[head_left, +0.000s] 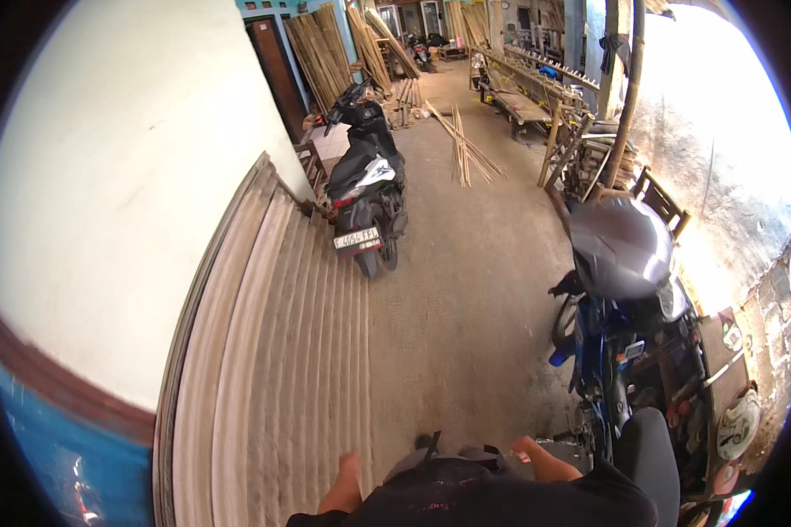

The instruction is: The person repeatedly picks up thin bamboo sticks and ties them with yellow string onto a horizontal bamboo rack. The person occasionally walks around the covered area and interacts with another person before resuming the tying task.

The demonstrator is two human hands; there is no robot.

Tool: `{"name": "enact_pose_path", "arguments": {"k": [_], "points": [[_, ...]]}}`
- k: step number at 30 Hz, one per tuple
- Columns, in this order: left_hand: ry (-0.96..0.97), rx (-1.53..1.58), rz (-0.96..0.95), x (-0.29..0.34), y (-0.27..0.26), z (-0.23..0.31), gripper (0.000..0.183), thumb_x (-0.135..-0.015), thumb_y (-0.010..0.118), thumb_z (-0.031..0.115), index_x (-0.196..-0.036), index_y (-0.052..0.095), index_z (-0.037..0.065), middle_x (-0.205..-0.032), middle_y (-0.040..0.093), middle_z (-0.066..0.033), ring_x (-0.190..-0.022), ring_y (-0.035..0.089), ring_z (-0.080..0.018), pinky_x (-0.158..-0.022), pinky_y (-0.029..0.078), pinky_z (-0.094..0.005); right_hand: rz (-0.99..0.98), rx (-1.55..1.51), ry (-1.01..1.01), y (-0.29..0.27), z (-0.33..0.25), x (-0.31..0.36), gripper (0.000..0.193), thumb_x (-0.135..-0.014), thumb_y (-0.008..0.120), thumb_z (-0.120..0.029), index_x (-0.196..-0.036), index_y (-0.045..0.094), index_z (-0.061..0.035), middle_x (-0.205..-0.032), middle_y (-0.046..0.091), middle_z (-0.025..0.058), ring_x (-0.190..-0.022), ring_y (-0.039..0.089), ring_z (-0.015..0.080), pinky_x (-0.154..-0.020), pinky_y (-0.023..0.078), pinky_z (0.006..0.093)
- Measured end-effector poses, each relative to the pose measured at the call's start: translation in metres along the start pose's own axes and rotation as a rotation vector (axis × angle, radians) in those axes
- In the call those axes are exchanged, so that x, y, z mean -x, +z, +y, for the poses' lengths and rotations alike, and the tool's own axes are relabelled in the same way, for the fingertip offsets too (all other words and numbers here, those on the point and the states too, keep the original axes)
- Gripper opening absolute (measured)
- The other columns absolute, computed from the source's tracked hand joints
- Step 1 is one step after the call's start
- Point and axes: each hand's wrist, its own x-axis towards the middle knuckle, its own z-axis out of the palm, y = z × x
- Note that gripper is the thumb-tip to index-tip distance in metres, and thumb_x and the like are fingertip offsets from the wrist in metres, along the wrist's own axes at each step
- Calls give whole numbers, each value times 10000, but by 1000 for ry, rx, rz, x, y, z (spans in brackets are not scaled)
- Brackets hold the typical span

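Both my forearms hang low at my sides, against my black shirt. My left hand is beside the ridged, corrugated sheets, seemingly apart from them; its fingers are too small and hidden to read. On the other side, my right hand is nearest to the blue motorcycle; its fingers look bent, but their grip cannot be made out. A dark grey, rounded cover or shell, somewhat blurred, sits over the motorcycle's upper part. Nothing held shows in either hand.
A black-and-white scooter stands ahead on the left. Thin bamboo strips lie crossed on the concrete floor. Bamboo poles lean at the back left. A long wooden bench stands far right, and a white wall borders the left.
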Motion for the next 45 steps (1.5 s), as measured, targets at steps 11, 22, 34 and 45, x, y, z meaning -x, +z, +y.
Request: {"name": "enact_pose_path", "arguments": {"k": [11,22,34,45], "points": [[453,-548,39,-52,99,592,435,-1031,459,327,-1325,554,21,-1252,624,-135,-1120,603,-250,-957,462,-409,36,-142,-2,-96,-245,-234,395,-926,584,-362,-987,696,12,-849,687,185,-765,686,299,-704,552,443],[279,-686,-223,-252,258,887,550,-912,572,522,-1129,572,16,-953,650,-162,-824,632,-267,-705,518,-408,600,-597,-276,-487,-605,-342,465,-936,525,-410,-1161,664,-27,-1137,670,222,-1086,626,372,-923,493,443],[1123,-1289,-531,-105,677,1433,327,-930,526,364,-987,543,43,-872,584,-113,-766,551,-233,-664,459,-395,782,-1669,1008,-371,-686,-343,502,-829,533,-305,-1202,649,11,-1299,603,211,-1206,580,375,-983,471,469],[1239,-1588,-767,-70,864,1508,179,-946,485,220,-857,516,68,-797,523,-69,-712,476,-202,-625,406,-382,494,-1990,1198,-273,-883,-452,294,-877,578,-216,-935,715,37,-978,720,177,-830,696,301,-713,533,399]]}}
